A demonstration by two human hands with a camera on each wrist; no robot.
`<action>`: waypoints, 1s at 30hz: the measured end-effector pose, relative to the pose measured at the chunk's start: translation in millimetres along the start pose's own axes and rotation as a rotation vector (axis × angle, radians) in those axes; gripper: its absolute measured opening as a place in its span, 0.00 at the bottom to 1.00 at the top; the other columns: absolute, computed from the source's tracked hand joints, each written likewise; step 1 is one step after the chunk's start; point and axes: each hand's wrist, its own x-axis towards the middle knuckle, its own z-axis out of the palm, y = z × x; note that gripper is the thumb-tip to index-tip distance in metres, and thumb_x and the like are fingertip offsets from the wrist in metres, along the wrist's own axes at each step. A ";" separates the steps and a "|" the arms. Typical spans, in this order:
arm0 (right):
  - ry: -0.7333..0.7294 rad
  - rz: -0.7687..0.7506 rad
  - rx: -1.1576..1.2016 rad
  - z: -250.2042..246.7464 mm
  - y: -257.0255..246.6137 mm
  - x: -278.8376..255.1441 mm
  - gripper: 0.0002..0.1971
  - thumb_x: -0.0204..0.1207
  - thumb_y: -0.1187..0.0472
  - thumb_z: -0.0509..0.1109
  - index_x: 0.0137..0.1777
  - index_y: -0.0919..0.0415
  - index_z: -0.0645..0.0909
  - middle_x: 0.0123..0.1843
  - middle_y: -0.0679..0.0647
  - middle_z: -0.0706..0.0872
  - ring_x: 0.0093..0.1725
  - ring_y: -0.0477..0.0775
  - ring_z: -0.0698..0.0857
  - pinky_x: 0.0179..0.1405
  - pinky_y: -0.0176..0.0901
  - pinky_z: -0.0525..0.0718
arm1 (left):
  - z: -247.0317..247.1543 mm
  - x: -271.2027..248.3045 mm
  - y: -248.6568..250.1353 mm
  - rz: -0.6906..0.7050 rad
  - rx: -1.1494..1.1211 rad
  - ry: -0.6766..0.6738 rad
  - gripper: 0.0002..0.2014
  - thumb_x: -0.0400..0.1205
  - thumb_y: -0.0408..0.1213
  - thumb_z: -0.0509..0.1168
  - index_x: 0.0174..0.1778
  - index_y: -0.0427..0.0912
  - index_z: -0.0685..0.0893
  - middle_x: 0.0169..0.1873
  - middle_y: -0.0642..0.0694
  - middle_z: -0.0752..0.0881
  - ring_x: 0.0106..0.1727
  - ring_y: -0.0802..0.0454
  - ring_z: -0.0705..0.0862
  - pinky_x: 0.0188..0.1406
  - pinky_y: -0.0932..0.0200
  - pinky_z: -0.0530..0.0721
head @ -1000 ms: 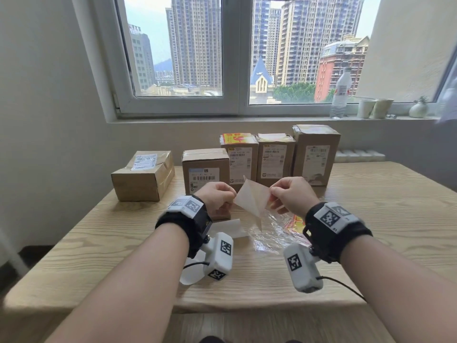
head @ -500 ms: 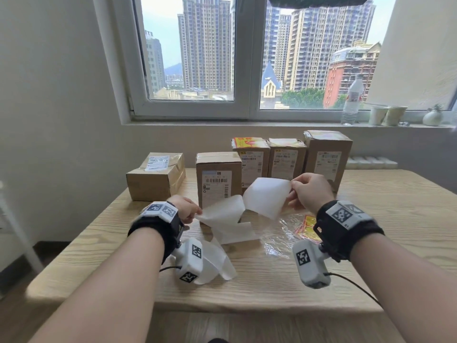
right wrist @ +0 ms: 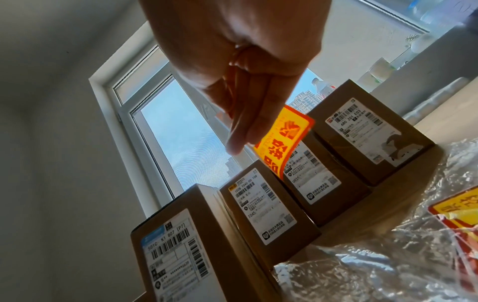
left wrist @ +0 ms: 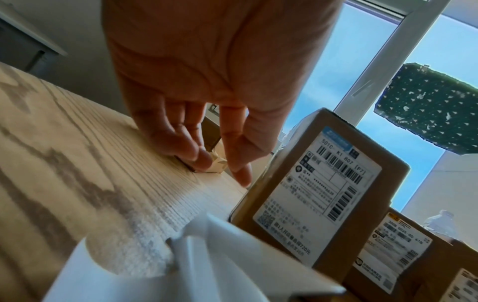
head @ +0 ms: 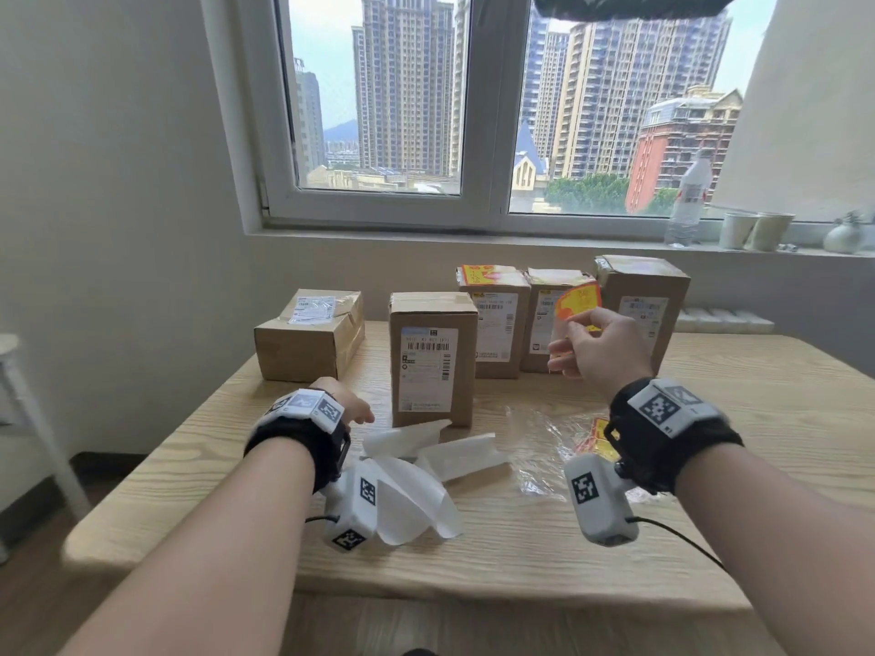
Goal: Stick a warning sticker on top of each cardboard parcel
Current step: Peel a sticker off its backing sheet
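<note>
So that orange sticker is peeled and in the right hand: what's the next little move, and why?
Probably carry the sticker up over a bare parcel top, likely the middle parcel right behind it, and press it flat. The right hand pinches it in the air, and only the neighbouring parcel clearly shows a sticker on top.

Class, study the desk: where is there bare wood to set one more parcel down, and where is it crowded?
Bare table lies right of the tallest parcel, and near the left edge before the flat parcel. The middle front is crowded with backing papers and plastic wrap.
</note>
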 end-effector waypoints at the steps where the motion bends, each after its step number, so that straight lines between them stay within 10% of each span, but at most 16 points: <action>1: -0.003 -0.015 -0.006 -0.1 -1.4 -0.9 0.06 0.83 0.60 0.64 0.51 0.58 0.83 0.38 0.57 0.92 0.31 0.53 0.92 0.42 0.55 0.92 | -1.7 -0.4 2.6 0.010 0.014 0.013 0.09 0.72 0.37 0.77 0.43 0.35 0.90 0.46 0.42 0.91 0.42 0.47 0.87 0.53 0.52 0.87; 10: -0.010 -0.203 -0.084 -8.4 -20.1 -3.8 0.03 0.71 0.55 0.74 0.42 0.50 0.89 0.38 0.44 0.92 0.43 0.45 0.91 0.52 0.51 0.89 | -17.2 -24.5 47.3 0.284 -0.273 0.074 0.04 0.78 0.38 0.71 0.42 0.43 0.89 0.40 0.46 0.89 0.38 0.54 0.85 0.35 0.61 0.84; 16: -0.084 -0.306 -0.037 -6.2 -37.5 -8.9 0.07 0.72 0.64 0.76 0.44 0.51 0.90 0.46 0.45 0.93 0.48 0.43 0.91 0.57 0.48 0.88 | -19.1 -46.9 98.3 0.330 -0.610 -0.123 0.22 0.77 0.53 0.71 0.48 0.34 0.88 0.43 0.39 0.91 0.42 0.47 0.90 0.50 0.52 0.89; 23: -0.160 -0.322 0.076 -2.2 -50.7 -7.5 0.12 0.72 0.70 0.75 0.39 0.50 0.88 0.43 0.48 0.93 0.46 0.49 0.92 0.53 0.50 0.90 | -31.2 -48.6 115.7 0.378 -0.587 -0.058 0.11 0.79 0.40 0.71 0.53 0.38 0.85 0.45 0.42 0.91 0.41 0.51 0.91 0.46 0.55 0.89; 30: -0.216 -0.178 0.170 13.5 -57.3 5.7 0.28 0.72 0.67 0.77 0.72 0.59 0.73 0.46 0.58 0.92 0.44 0.54 0.92 0.49 0.54 0.91 | -45.5 -41.1 122.1 0.381 -0.613 -0.048 0.07 0.79 0.31 0.70 0.53 0.36 0.85 0.47 0.41 0.91 0.41 0.52 0.90 0.37 0.58 0.87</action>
